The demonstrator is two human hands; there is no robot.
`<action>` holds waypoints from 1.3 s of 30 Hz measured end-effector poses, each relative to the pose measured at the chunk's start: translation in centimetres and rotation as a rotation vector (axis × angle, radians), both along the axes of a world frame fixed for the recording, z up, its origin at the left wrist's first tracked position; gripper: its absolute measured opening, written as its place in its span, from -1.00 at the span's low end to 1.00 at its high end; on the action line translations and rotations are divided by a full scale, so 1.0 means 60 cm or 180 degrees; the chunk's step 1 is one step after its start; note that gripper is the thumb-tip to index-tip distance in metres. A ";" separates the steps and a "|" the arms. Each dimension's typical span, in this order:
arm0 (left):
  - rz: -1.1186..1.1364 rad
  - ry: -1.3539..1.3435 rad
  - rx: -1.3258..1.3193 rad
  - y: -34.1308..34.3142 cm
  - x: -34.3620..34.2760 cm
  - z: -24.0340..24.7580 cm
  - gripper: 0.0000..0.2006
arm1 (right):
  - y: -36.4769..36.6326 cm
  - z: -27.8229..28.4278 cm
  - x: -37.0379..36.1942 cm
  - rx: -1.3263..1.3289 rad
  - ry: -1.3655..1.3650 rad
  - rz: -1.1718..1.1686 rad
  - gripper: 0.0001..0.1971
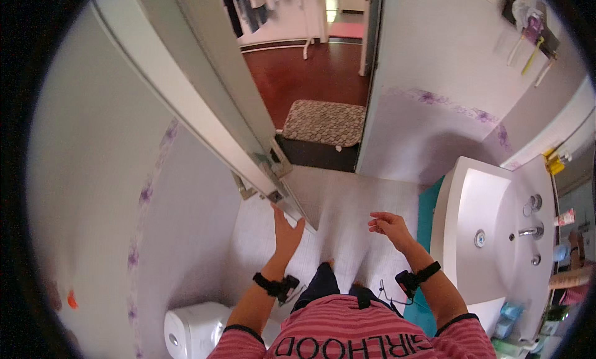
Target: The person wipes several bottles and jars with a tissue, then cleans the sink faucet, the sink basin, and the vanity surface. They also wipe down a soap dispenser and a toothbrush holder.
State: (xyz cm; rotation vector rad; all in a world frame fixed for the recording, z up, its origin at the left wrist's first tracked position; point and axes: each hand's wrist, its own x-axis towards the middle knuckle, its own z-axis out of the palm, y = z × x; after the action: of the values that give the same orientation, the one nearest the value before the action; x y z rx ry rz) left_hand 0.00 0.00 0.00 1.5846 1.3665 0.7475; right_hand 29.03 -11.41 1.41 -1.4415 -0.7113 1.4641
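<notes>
The white door (186,92) stands ajar on the left, its edge and metal latch (275,196) facing me. My left hand (287,233) is just below that latch, with thumb and fingers spread and nothing between them. Whether its fingertips touch the door edge I cannot tell. Part of a door handle (244,186) shows on the door's left side. Over the floor to the right, my right hand (390,228) hangs in the air with loosely bent fingers, holding nothing. A black strap with a small device (276,286) circles each wrist.
On the right is a white washbasin (450,228) with a chrome tap (531,232) and bottles along its side. A white toilet (197,328) stands at lower left. Beyond the doorway, a patterned mat (326,121) lies on the red floor (298,73). Tools hang on the wall rack (546,39).
</notes>
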 end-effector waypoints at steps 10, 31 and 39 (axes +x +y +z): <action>-0.0804 -0.0722 -0.0033 0.046 0.035 0.009 -0.02 | 0.052 -0.025 -0.025 0.0101 0.0163 -0.0879 -0.69; -0.0521 -0.3430 -0.1374 0.364 0.251 0.030 -0.61 | -0.158 0.044 0.012 0.0033 -0.0496 -0.2046 -0.67; -0.0039 -0.3577 -0.1759 0.446 0.368 0.068 -0.76 | -0.003 0.307 0.133 0.1142 -0.1601 -0.1758 -0.75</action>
State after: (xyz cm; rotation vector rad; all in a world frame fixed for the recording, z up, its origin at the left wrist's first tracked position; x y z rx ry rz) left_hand 22.09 26.76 4.06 0.5282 0.6128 0.9282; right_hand 37.02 -11.56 19.81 -1.5645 -0.7486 0.5229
